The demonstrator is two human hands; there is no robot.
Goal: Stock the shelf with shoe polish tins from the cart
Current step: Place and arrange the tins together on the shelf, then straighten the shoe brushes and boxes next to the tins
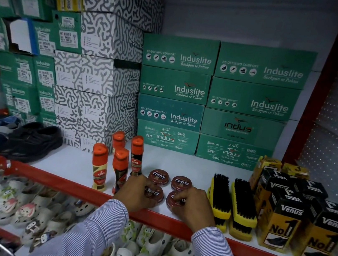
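Observation:
Several round dark-red "Cherry" shoe polish tins sit on the white shelf (75, 164) in two rows. The back left tin (158, 176) and back right tin (181, 183) lie free. My left hand (134, 193) grips the front left tin (154, 193) from its left side. My right hand (192, 205) covers and holds the front right tin (175, 199). Both front tins rest on the shelf near its red front edge (67, 183). The cart cannot be made out.
Orange-capped Kiwi liquid polish bottles (99, 166) stand just left of the tins. Yellow shoe brushes (221, 199) and Venus polish boxes (281, 219) fill the right. Green Induslite boxes (173, 93) line the back. Black shoes (32, 142) sit far left; white clogs (26, 209) fill the lower shelf.

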